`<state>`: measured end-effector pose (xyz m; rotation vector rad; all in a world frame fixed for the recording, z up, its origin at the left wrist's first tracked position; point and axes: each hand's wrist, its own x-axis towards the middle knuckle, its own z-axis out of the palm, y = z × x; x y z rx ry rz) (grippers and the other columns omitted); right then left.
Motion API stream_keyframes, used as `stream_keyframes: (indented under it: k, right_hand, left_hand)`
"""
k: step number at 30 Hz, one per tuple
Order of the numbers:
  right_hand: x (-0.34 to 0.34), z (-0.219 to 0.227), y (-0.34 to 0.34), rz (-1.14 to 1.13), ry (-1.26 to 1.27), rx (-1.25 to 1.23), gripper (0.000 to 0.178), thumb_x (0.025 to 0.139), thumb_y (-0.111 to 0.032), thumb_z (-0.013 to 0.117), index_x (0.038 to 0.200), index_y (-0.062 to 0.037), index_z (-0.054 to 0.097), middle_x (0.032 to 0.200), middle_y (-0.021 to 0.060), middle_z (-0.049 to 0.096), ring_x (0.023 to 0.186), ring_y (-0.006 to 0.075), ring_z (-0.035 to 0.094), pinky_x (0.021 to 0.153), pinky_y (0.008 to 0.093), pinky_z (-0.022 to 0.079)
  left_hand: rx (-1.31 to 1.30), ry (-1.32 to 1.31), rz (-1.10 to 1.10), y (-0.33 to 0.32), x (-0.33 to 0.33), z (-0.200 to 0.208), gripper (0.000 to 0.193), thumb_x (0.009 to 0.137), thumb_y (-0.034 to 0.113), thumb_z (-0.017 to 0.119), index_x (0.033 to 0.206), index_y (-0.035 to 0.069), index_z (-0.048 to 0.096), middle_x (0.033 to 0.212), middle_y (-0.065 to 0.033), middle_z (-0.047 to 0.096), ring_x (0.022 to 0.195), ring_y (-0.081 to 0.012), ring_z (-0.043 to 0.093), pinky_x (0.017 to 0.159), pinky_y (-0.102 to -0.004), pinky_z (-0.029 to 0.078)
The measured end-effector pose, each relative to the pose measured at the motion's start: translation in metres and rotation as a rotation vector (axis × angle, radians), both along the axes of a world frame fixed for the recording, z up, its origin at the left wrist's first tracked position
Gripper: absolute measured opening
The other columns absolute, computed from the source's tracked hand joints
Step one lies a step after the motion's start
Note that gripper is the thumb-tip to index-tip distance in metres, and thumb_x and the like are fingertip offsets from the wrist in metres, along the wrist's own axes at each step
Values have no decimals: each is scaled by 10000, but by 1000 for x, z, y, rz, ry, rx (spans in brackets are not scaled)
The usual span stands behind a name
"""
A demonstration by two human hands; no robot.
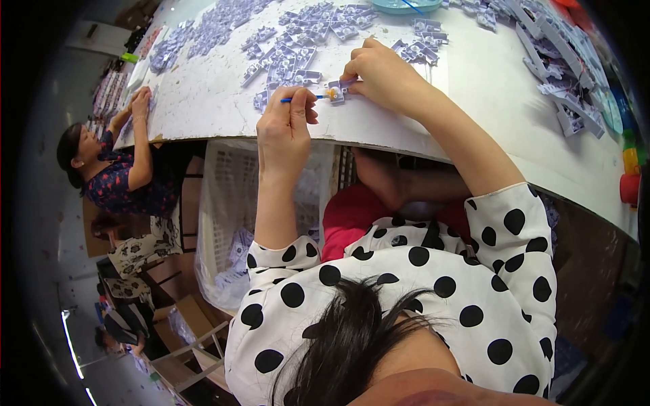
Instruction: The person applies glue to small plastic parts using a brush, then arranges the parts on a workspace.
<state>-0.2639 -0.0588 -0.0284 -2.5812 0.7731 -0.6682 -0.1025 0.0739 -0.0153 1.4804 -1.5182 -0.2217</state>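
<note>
My left hand (286, 125) is closed in a pinch round a thin blue stick (296, 99), perhaps a small brush. Its pale tip reaches right, to a small pale lilac plastic part (336, 99). A yellow-orange spot shows on that part, at the stick's tip. From the other side, my right hand (380, 78) grips the part's edge between thumb and fingers, just above the table's near side. Many similar plastic parts (288, 64) lie in a loose heap right beyond my left hand.
The white table (413, 128) has a worn front edge. At its far side stands a light blue bowl (406, 5) with a blue stick. Long pale parts (555, 61) pile up at right. Below the table is a plastic-lined crate (227, 176). A co-worker (122, 159) sits at left.
</note>
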Motion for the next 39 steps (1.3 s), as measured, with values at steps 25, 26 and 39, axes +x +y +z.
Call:
stream_keyframes:
  k: [25,26,39]
  right_hand:
    - [1,5,3,-13,32,-31,210,780,-121,732,974,-47,760,941,91,674,994,271,561,902,366,485]
    - [1,6,3,-16,40,-22,210,780,-120,731,975,-46,759,941,91,674,993,272,561,903,365,485]
    - [-3,3,-15,-171,170,-233,202,766,-74,708,960,-49,761,963,92,679,999,280,563,903,365,482]
  left_hand:
    - [-119,54,-51,-1,2,6,229,1037,146,501,915,-19,602,811,-81,637,630,-148,640,577,-282,527]
    - [-137,51,-42,-3,4,5,232,1038,145,500,911,-21,601,813,-80,641,632,-143,640,577,-278,527]
    - [-194,120,133,21,26,10,274,1070,169,416,956,-16,582,805,-71,609,662,-124,601,630,-255,510]
